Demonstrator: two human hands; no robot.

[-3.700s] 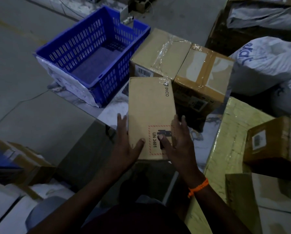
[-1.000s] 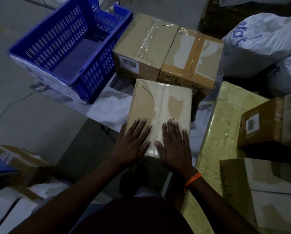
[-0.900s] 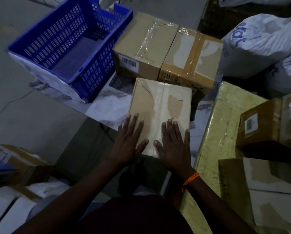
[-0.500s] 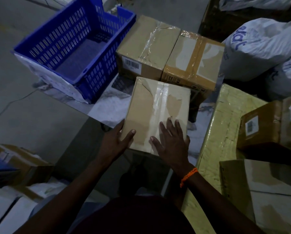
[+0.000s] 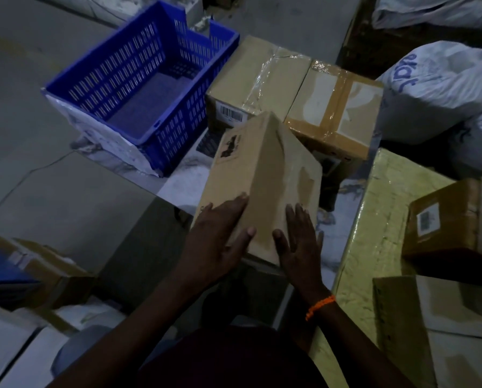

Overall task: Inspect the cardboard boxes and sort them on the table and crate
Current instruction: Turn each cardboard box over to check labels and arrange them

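Observation:
A tan cardboard box [image 5: 262,175] stands tilted on one long edge over the marble table [image 5: 186,180], its ridge pointing up and a dark printed mark on its left face. My left hand [image 5: 217,242] lies flat against the left face with the thumb near the ridge. My right hand [image 5: 301,247], an orange band at its wrist, presses flat on the right, taped face. The blue slotted crate [image 5: 178,130] sits at the table's far left, nothing visible inside.
Two taped boxes [image 5: 256,77] [image 5: 337,107] stand side by side behind the held box. A yellow wrapped package [image 5: 382,219] and more boxes [image 5: 444,217] [image 5: 444,331] crowd the right. White sacks [image 5: 444,88] lie far right; boxes [image 5: 38,270] sit on the floor left.
The box lay flat with its taped face up under both palms; it has since been tipped up onto an edge, rolling to the right, and my left hand moved onto its side face.

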